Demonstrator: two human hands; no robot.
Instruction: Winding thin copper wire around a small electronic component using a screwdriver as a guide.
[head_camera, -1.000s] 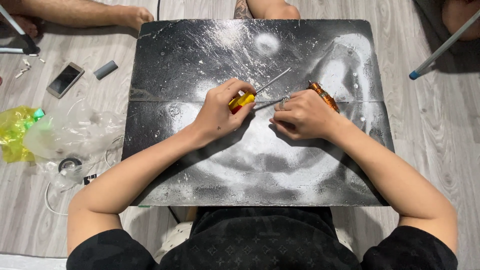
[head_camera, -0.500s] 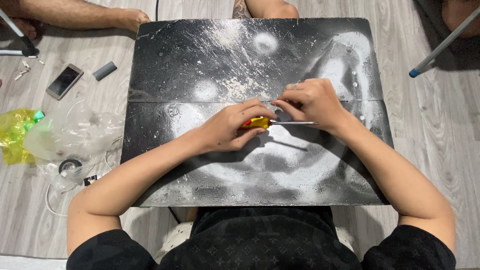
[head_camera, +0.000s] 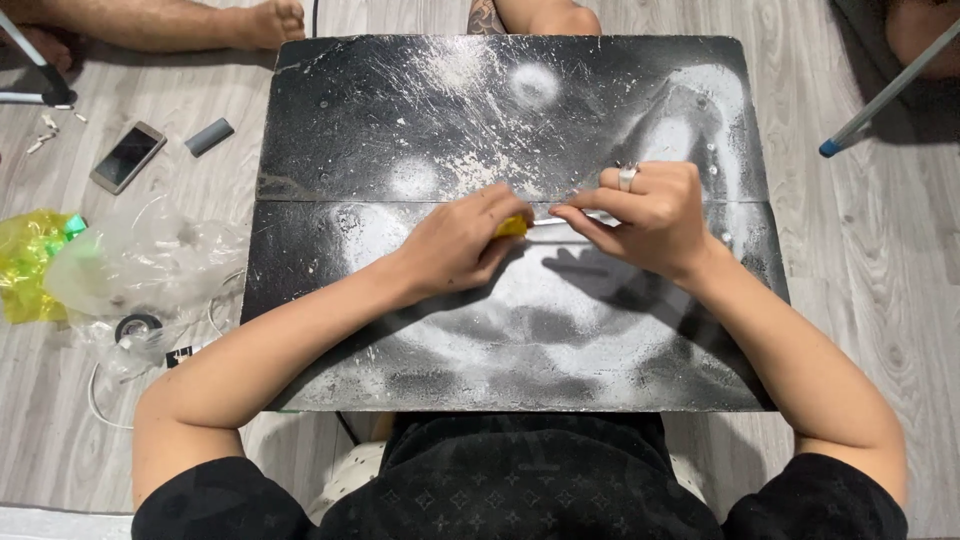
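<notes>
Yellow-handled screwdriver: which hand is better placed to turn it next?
Probably left. The left hand is wrapped around the yellow handle; the right hand only pinches the metal shaft.

A room in a home, used as a makeshift workspace, is suggested. A low black table (head_camera: 420, 130), scuffed and smeared with white, is set on a pale wood-look plank floor (head_camera: 870, 250). Belongings are scattered on the floor to the left: a smartphone (head_camera: 128, 156), a small grey block (head_camera: 209, 136), crumpled clear plastic bags (head_camera: 140, 262), a yellow bag (head_camera: 28, 262), a roll of dark tape (head_camera: 137, 326) and a white cable (head_camera: 98, 390). A bare foot (head_camera: 270, 22) of another person seated on the floor is seen beyond the table.
</notes>
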